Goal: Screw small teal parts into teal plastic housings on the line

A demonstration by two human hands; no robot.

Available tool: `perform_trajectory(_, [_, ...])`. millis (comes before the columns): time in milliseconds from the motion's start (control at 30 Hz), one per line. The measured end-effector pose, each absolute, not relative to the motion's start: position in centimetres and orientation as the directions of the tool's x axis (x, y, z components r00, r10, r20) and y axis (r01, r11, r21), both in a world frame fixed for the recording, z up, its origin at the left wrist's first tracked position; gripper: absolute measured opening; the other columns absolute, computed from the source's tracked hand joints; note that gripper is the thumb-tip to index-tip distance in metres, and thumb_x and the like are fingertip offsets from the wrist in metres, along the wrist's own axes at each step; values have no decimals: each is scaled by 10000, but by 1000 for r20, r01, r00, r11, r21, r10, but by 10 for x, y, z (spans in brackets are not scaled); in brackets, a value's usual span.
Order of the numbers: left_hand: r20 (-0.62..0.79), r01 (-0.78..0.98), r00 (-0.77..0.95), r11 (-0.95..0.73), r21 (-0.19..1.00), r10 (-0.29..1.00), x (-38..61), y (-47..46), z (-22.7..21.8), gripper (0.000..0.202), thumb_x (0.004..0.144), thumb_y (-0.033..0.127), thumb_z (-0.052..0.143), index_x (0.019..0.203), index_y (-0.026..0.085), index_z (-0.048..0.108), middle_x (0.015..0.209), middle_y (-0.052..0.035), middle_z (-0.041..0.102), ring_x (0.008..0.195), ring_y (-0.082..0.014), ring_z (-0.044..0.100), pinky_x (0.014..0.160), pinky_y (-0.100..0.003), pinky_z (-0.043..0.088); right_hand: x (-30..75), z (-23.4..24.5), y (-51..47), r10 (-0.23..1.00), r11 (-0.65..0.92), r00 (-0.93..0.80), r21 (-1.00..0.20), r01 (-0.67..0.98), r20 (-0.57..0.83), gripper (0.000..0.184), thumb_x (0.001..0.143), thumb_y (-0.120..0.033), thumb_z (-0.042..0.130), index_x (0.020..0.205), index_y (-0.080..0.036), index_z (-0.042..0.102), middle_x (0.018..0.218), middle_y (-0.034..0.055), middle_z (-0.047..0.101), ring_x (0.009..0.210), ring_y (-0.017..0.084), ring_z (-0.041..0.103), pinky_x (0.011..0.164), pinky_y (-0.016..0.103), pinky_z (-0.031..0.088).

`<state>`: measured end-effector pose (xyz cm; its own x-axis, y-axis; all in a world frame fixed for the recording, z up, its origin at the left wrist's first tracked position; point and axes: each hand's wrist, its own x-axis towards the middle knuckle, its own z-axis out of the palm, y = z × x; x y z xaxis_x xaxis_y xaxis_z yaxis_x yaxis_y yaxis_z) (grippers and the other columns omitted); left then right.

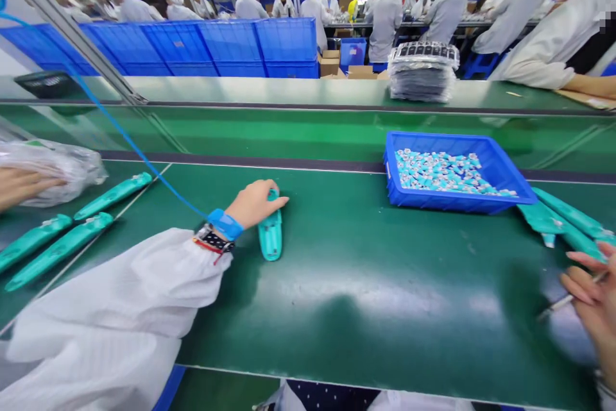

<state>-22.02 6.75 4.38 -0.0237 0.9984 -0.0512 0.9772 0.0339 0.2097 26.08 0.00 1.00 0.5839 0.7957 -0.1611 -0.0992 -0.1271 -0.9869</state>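
Note:
My left hand (255, 206), with a blue wrist strap and coiled blue cord, is closed on the upper end of a teal plastic housing (271, 238). That long, hollow part lies on the green work surface, its top end partly covered by my fingers. At the right edge, my right hand (590, 289) grips a thin pointed metal tool (561, 304), its tip angled down to the left. Just beyond that hand lie several teal housings (572, 218). A blue tray (452, 199) holds many small teal and white parts (437, 170).
At left, more teal housings (60, 251) lie along a white line. Another person's hand (24, 186) rests on a clear plastic bag (72, 170). A stack of packed trays (423, 74) stands on the ledge behind. Blue bins (231, 45) and workers in white fill the background.

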Motion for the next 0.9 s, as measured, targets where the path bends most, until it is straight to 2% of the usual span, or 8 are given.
perform_trajectory(67, [-70, 957, 72, -49, 285, 995, -167, 73, 36, 362, 790, 490, 448, 841, 166, 600, 864, -98, 640, 838, -258, 585, 688, -299, 385, 229, 25, -1, 757, 81, 654, -991, -108, -9, 68, 639, -370, 642, 694, -350, 607, 640, 43, 436, 426, 102, 277, 461, 372, 142])
perform_trajectory(100, [-66, 945, 114, -87, 316, 991, -143, 75, 32, 366, 800, 486, 428, 806, 167, 609, 816, -92, 642, 814, -255, 589, 679, -301, 384, 210, 33, -3, 788, 102, 616, -981, -166, -23, 67, 666, -360, 639, 630, -325, 595, 603, 40, 419, 443, 113, 288, 465, 374, 170])
perform_trajectory(167, [-59, 920, 182, -149, 363, 981, -104, 76, 27, 369, 805, 468, 412, 782, 168, 626, 775, -95, 641, 798, -260, 596, 666, -306, 388, 169, 51, -8, 918, 94, 395, -943, -319, -42, 166, 751, -389, 611, 632, -279, 574, 553, 2, 344, 506, 132, 333, 487, 341, 237])
perform_trajectory(233, [-58, 904, 228, -189, 384, 972, -76, 75, 26, 367, 802, 451, 405, 807, 171, 643, 780, -103, 646, 808, -274, 604, 656, -315, 401, 130, 66, -12, 973, 142, 224, -909, -393, 55, 322, 800, -446, 550, 578, -223, 481, 494, -35, 264, 487, 116, 297, 494, 296, 265])
perform_trajectory(333, [-47, 899, 285, -249, 360, 957, -52, 68, 30, 364, 806, 411, 373, 836, 184, 655, 809, -105, 659, 822, -292, 617, 656, -338, 428, 87, 80, -10, 973, 224, 42, -876, -426, 229, 415, 874, -457, 443, 562, -192, 373, 458, -55, 232, 439, 95, 237, 463, 252, 257])
perform_trajectory(433, [-36, 899, 336, -309, 309, 941, -44, 63, 36, 390, 825, 364, 314, 826, 180, 658, 845, -114, 669, 826, -302, 628, 665, -367, 447, 68, 83, -2, 944, 255, -77, -855, -451, 322, 412, 900, -429, 408, 573, -186, 354, 461, -67, 204, 409, 76, 198, 425, 220, 216])
perform_trajectory(600, [-48, 898, 371, -345, 274, 927, -40, 58, 41, 404, 838, 336, 286, 833, 171, 654, 859, -117, 673, 834, -307, 635, 667, -379, 460, 64, 77, 7, 939, 277, -48, -830, -484, 341, 402, 922, -385, 374, 576, -181, 361, 474, -75, 182, 396, 62, 161, 406, 201, 187])
perform_trajectory(900, [-99, 879, 430, -391, 272, 897, -39, 56, 48, 327, 829, 331, 353, 860, 166, 633, 850, -106, 663, 865, -308, 631, 675, -368, 461, 55, 73, 3, 924, 314, -60, -836, -449, 379, 386, 914, -367, 399, 579, -180, 360, 479, -74, 205, 385, 54, 208, 403, 194, 209])
